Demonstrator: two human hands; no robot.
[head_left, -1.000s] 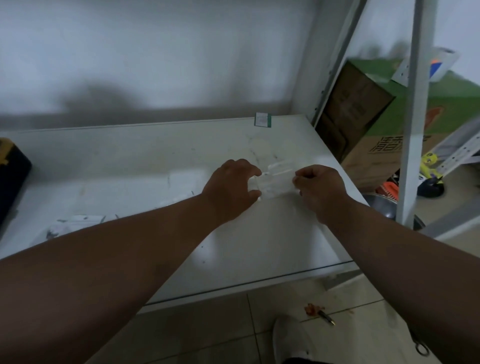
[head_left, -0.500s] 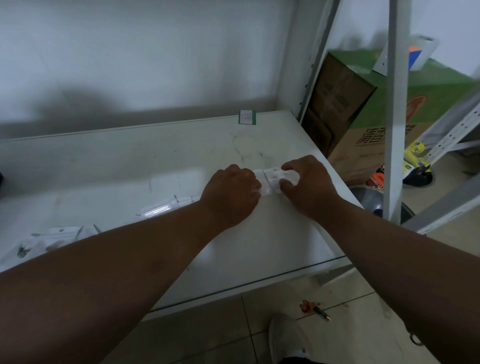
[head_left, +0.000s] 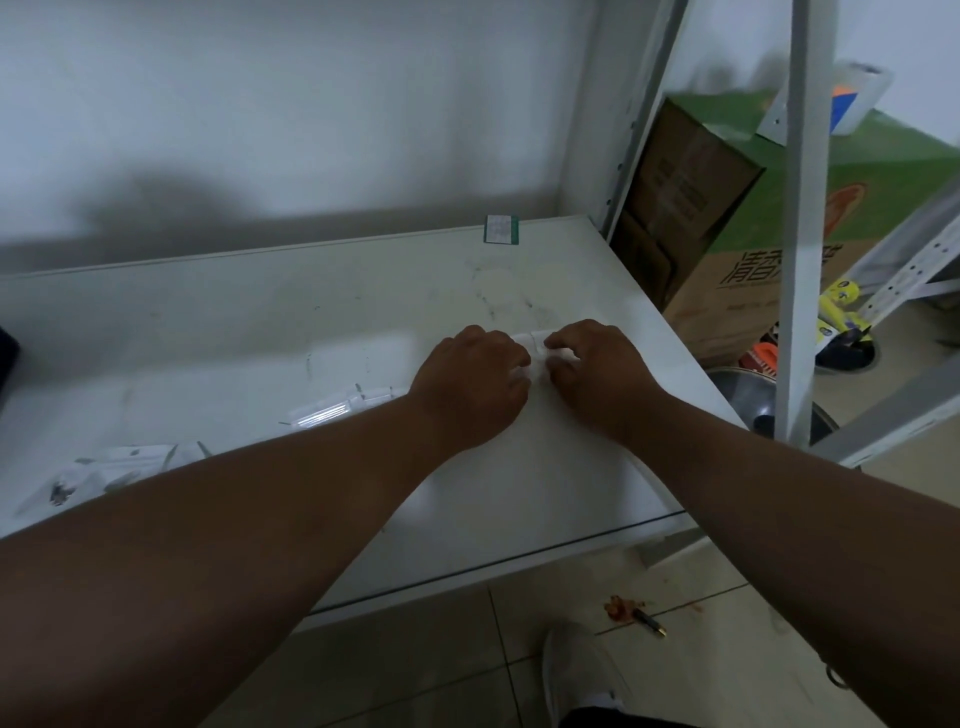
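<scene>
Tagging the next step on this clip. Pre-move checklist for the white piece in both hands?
1. Left hand grips the white piece: ok.
2. Right hand grips its other end: ok.
3. Piece resting on the table or lifted off it: cannot tell.
4. Piece well inside the table's edges: ok.
5. Piece whole or apart: cannot tell, fingers hide most of it.
6. Clear packet apart from both hands: ok.

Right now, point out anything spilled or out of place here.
A reddish smear stains the floor tiles by the shoe, a small pen-like object lying at its edge. Clear packets lie scattered on the white shelf, left of the left hand.
</scene>
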